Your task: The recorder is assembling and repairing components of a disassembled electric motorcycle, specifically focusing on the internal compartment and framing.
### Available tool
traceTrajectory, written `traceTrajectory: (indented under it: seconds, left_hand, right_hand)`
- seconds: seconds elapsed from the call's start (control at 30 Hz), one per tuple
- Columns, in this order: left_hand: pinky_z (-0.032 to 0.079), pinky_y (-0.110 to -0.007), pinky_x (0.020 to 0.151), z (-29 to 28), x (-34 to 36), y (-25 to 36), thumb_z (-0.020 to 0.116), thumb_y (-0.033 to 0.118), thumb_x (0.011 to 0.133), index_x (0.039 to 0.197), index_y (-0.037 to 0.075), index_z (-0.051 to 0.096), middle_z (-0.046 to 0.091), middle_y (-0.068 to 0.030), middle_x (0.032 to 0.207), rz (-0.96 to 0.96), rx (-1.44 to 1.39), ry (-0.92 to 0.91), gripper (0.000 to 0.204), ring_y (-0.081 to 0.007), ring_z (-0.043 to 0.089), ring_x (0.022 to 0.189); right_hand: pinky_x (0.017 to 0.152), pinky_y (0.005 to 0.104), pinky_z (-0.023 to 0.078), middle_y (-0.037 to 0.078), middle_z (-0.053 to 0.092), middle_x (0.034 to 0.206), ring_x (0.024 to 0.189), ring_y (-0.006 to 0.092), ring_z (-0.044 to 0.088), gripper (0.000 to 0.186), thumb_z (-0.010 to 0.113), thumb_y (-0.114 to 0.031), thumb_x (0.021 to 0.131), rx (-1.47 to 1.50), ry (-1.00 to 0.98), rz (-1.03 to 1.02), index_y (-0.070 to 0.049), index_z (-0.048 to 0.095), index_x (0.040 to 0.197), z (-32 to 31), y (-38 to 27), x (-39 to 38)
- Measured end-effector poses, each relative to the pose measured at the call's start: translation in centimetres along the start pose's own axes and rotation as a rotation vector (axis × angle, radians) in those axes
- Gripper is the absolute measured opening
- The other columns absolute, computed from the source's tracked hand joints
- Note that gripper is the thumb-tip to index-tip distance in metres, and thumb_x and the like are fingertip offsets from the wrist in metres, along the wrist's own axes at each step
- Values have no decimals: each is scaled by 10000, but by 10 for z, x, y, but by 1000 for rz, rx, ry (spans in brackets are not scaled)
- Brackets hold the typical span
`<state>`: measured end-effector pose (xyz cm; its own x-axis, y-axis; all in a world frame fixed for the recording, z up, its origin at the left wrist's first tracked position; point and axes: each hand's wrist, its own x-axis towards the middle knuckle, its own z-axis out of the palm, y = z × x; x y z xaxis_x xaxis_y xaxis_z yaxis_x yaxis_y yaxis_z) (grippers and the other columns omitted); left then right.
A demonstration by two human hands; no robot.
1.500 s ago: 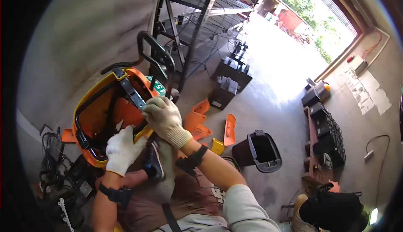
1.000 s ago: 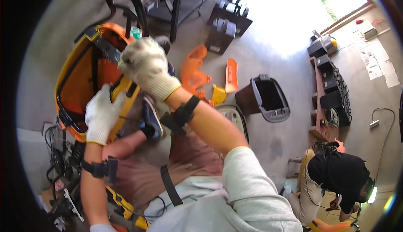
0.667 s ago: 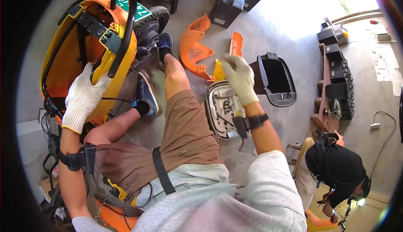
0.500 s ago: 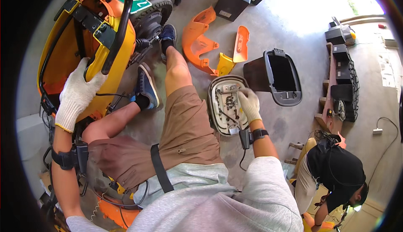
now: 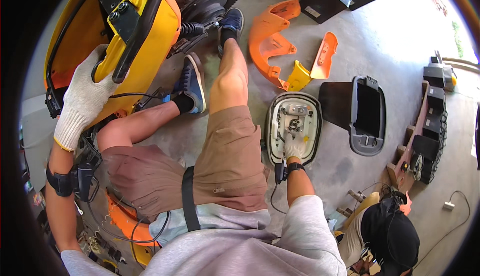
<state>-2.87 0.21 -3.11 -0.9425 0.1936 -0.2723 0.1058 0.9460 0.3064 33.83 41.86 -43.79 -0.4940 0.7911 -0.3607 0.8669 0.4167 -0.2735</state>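
With my left hand [image 5: 86, 93], in a white knit glove, I grip the inner edge of the yellow-and-orange vehicle body [image 5: 155, 41] at the upper left, beside its black tubular bar [image 5: 139, 38]. My gloved right hand [image 5: 295, 145] reaches down into an oval, cream-coloured lid or seat base [image 5: 276, 123] on the floor, which has metal fittings and small dark hardware inside. Its fingers are too small and bent away to tell what they hold. A black wheel [image 5: 210, 3] and shock absorber [image 5: 190, 29] sit beyond my feet.
Orange panels [image 5: 260, 46], a yellow piece [image 5: 300, 76] and a black open bin [image 5: 337, 103] lie on the floor. Black boxes [image 5: 317, 3] stand above. A plank with batteries [image 5: 407, 156] runs along the right wall. A co-worker in black [image 5: 385, 231] bends at the lower right.
My right hand has left the vehicle body and moved down and right into the oval piece. My left hand stays on the body. My view has tilted, and the co-worker has bent lower.
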Motion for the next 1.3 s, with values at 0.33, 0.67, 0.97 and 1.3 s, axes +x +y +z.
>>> traceTrajectory:
  seconds: [0.33, 0.67, 0.97, 1.3]
  left_hand:
    - [511, -361, 1066, -1, -5, 19, 794, 447, 956, 1522, 16, 563, 737, -175, 1293, -97, 94, 65, 748, -241, 709, 1201]
    - [566, -343, 1003, 5, -4, -3, 821, 538, 943, 1550, 3, 542, 737, -176, 1302, -123, 188, 151, 856, -231, 741, 1151]
    - [554, -322, 990, 5, 0, -4, 810, 510, 962, 1539, 14, 554, 747, -141, 1249, -92, 89, 102, 803, -190, 735, 1107]
    - [558, -309, 967, 7, 0, -10, 814, 486, 965, 1480, 1, 594, 746, -135, 1203, -83, 165, 168, 741, -190, 727, 1074]
  right_hand:
    - [922, 501, 609, 223, 795, 1126, 1035, 409, 777, 448, 790, -430, 848, -249, -111, 149, -86, 825, 1132, 8, -38, 38]
    - [956, 471, 601, 201, 799, 1113, 1065, 390, 771, 339, 722, -316, 823, -298, -122, 103, -144, 850, 1085, 4, -39, 46]
    - [958, 469, 598, 192, 798, 1114, 1060, 387, 770, 332, 724, -324, 827, -202, -208, 112, -167, 853, 1091, 5, -19, 49]
    - [885, 466, 601, 226, 796, 974, 931, 390, 780, 293, 672, -246, 857, -4, -46, 44, -57, 824, 1022, 6, 0, 35]
